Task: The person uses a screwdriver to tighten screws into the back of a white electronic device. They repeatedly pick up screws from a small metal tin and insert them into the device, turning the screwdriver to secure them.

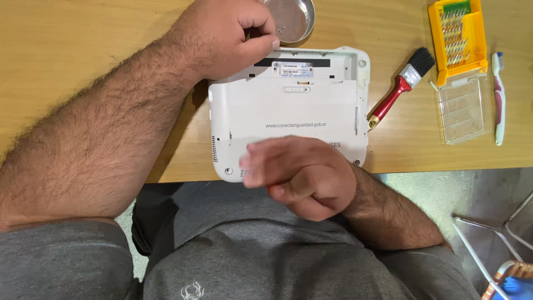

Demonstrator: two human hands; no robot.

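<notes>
Fingers of the left hand (233, 36) are pinched together over the metal dish (291, 19), perhaps on a small screw, though I cannot tell. Those of the right hand (302, 175) curl loosely, blurred, apparently holding nothing. Face down on the table (83, 44) lies the white laptop (288, 111), battery bay already bare, back cover still on. A brush (402, 89) and a yellow bit case (458, 41) lie near.

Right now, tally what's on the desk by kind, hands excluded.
Laptop: 1
Metal bowl: 1
Brush: 1
Bit case: 1
Toothbrush: 1
Total: 5
</notes>
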